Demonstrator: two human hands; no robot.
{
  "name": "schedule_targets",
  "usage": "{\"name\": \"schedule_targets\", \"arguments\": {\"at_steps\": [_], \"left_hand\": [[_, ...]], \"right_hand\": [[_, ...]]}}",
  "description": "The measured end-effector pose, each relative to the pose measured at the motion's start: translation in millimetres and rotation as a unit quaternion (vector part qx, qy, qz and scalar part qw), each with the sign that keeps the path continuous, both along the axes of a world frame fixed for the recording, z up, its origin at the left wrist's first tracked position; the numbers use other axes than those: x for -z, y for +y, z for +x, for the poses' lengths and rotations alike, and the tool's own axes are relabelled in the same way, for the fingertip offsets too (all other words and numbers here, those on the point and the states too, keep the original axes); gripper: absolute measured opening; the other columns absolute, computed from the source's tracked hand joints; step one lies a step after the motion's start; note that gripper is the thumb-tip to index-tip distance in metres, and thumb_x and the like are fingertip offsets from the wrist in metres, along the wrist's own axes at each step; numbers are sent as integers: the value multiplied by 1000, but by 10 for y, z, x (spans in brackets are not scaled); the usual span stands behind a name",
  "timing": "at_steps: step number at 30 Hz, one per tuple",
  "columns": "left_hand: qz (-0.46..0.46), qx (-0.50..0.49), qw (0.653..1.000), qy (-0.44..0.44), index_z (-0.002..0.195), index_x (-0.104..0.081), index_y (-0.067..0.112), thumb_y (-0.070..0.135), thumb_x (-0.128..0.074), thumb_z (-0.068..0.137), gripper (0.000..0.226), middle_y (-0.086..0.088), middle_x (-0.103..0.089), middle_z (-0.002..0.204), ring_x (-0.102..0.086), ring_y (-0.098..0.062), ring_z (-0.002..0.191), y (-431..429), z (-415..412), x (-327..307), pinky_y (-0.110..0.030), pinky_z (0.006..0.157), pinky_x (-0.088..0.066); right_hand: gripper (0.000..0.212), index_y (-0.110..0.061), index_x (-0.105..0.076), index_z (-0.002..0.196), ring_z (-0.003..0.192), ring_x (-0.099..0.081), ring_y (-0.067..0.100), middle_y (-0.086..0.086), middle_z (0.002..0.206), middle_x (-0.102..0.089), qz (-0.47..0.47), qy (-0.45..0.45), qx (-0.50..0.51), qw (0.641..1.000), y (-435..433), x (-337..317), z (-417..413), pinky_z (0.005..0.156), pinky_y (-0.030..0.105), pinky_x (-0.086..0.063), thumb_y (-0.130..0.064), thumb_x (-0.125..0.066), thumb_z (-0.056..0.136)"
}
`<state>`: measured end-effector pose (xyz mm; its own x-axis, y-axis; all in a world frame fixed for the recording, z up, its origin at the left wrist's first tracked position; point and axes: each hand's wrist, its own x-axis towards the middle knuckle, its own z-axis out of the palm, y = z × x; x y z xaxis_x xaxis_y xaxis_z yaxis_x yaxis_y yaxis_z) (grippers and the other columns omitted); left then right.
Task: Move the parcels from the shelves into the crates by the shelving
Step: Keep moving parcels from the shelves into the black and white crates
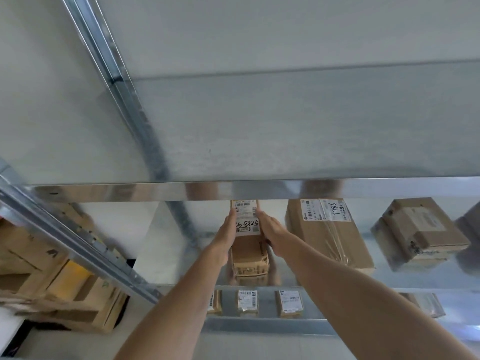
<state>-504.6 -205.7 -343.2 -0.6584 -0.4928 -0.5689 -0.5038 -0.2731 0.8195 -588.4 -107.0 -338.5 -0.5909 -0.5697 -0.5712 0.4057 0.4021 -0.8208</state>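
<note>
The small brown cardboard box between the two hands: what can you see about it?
The small brown cardboard box is long and narrow, with glossy tape round its near end. A white label with barcodes and handwritten digits covers its far top. It points lengthwise into the shiny metal shelf, apart from the bigger brown cardboard box on its right. The left hand presses its left side, the right hand its right side, fingers straight.

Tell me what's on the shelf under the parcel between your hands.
Three small labelled parcels stand along the front of the lower shelf. Anything deeper is covered by the board above them.
</note>
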Motion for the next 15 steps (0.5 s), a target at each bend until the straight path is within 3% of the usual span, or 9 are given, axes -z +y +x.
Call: {"name": "schedule_targets", "arguments": {"at_steps": [3, 5, 7, 9, 15], "left_hand": [[14, 14, 1000, -1, 136, -59, 27, 69, -17, 103, 68, -7, -69, 123, -64, -18, 109, 8, -2, 47, -30, 74, -46], [29, 10, 1000, 8, 132, -62, 27, 68, -17, 104, 67, -10, -70, 120, -66, -19, 103, 17, 7, 51, -29, 69, -49], [56, 8, 998, 13, 124, -67, 26, 68, -19, 104, 67, -11, -72, 114, -69, -21, 98, 11, 0, 40, -31, 67, -52], [74, 9, 997, 16, 118, -69, 26, 68, -21, 104, 65, -11, -74, 109, -70, -23, 96, 35, 9, -26, -32, 67, -54], [80, 1, 996, 29, 125, -67, 26, 68, -24, 103, 65, -14, -75, 113, -72, -30, 101, 85, 87, -196, -35, 70, -57]], "right_hand": [[88, -19, -40, 154, 142, -44, 30, 11, 156, -46, -14, -4, 7, 1000, -94, 300, -72, 118, 51, -36, -77, -36, 88], [103, -25, -33, 156, 141, -45, 32, 11, 158, -43, -19, -18, 18, 999, -146, 550, -166, 115, 55, -39, -85, -42, 73], [83, -23, -40, 151, 124, -59, 36, 18, 142, -56, -14, -48, 36, 998, -139, 442, -115, 98, 55, -54, -75, -44, 85], [59, -20, -48, 142, 112, -65, 36, 20, 126, -64, -26, -60, 50, 997, -93, 148, 17, 86, 50, -59, -60, -41, 100], [48, -13, -51, 137, 101, -65, 28, 20, 123, -65, -30, -29, 60, 997, 8, -142, 113, 65, 34, -51, -48, -37, 107]]}}
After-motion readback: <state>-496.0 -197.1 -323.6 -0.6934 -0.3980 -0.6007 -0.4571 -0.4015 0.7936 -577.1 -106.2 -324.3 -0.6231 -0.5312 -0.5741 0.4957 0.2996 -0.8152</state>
